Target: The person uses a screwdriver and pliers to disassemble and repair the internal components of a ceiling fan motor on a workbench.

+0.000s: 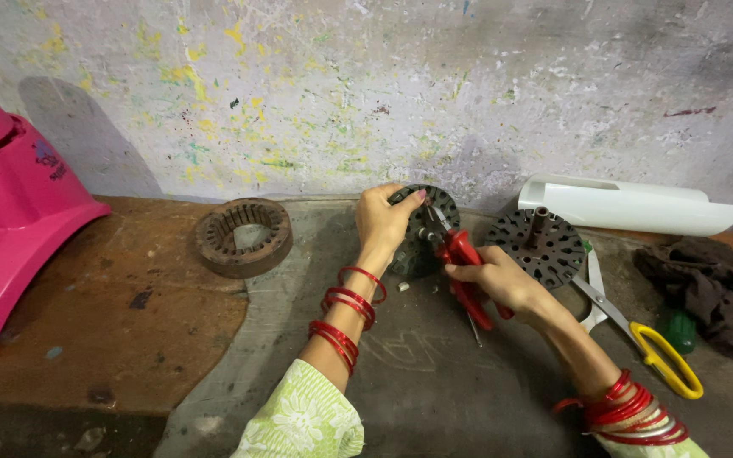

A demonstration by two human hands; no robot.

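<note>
At frame centre, left hand (pixel 383 222) grips the stator (pixel 424 229) upright while right hand (pixel 492 280) holds red pliers (pixel 465 271) at its rim; the next pull likely needs a steady hold.

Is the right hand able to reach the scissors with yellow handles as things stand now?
Probably yes, but not freely. The scissors lie uncovered on the floor just beside the right hand. That hand's fingers, however, are closed on red-handled pliers, so it has no free grip.
</note>
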